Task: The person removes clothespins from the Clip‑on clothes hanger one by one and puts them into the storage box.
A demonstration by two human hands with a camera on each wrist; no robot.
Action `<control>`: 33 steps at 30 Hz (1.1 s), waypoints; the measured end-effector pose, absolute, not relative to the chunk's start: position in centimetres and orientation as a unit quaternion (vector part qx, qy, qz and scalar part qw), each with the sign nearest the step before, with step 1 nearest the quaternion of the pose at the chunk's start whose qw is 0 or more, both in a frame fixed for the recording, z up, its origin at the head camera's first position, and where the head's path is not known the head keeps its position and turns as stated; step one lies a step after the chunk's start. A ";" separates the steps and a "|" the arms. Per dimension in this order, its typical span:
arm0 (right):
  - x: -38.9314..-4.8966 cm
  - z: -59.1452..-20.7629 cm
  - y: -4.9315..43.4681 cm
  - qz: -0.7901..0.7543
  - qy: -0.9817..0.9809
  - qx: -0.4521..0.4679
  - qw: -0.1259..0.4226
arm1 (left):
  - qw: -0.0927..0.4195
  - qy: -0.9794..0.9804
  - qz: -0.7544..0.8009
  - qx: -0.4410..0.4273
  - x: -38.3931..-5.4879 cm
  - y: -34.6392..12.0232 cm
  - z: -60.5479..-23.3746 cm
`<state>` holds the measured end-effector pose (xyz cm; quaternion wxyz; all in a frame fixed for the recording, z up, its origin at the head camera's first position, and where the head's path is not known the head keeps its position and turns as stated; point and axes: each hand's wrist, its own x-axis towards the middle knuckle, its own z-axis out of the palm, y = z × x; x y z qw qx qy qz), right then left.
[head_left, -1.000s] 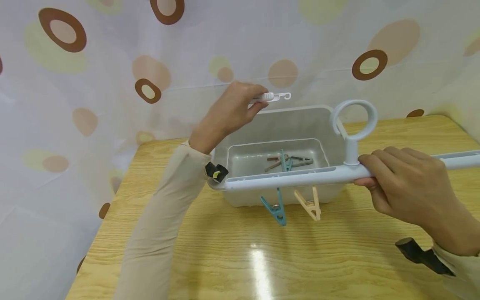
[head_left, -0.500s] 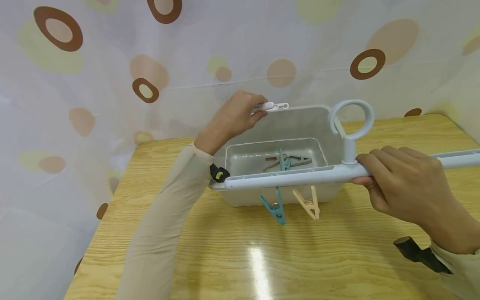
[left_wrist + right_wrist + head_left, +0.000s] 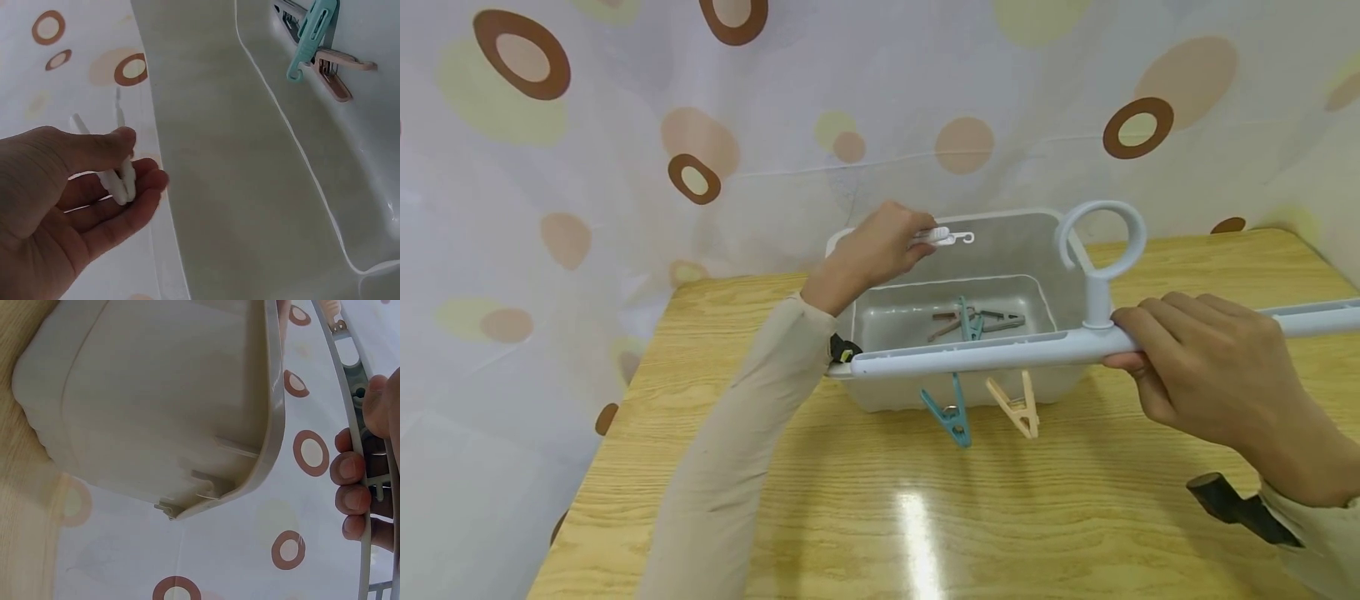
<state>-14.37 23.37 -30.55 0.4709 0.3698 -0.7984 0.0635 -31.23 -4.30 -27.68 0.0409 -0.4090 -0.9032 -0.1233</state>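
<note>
My left hand (image 3: pixel 880 250) pinches a white clothespin (image 3: pixel 938 237) with a small hook at one end, over the back of the bin. In the left wrist view this clothespin (image 3: pixel 125 184) sits between thumb and fingers. My right hand (image 3: pixel 1217 358) grips the pale blue bar of a hanger (image 3: pixel 970 357), just right of its ring-shaped hook. A teal clothespin (image 3: pixel 952 417) and a beige clothespin (image 3: pixel 1021 408) hang below the bar. The right wrist view shows my fingers (image 3: pixel 350 469) curled round the hanger's frame.
A pale grey bin (image 3: pixel 880 392) stands on the wooden table (image 3: pixel 850 517) behind the bar. Lying in it are a teal clothespin (image 3: pixel 966 321), a brown one (image 3: pixel 947 327) and a grey one (image 3: pixel 1006 322). A patterned curtain (image 3: pixel 775 217) closes off the back.
My left hand has come down toward the bin with the white clothespin and moved slightly right. The right hand and the hanger have stayed almost still.
</note>
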 end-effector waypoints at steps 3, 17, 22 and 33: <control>-14.5 -30.6 23.4 0.060 -0.801 0.373 0.465 | -0.019 -0.921 -0.084 -0.381 -31.5 -4.2 -28.1; -14.5 -30.8 23.7 0.050 -0.806 0.381 0.451 | -0.133 -0.940 0.014 -0.315 -32.0 -3.8 -29.7; -14.4 -30.9 23.9 0.048 -0.809 0.381 0.445 | -0.101 -0.951 0.006 -0.292 -31.9 -3.8 -29.5; -14.5 -31.0 24.1 0.044 -0.811 0.385 0.439 | -0.083 -0.956 0.025 -0.281 -31.9 -3.7 -29.6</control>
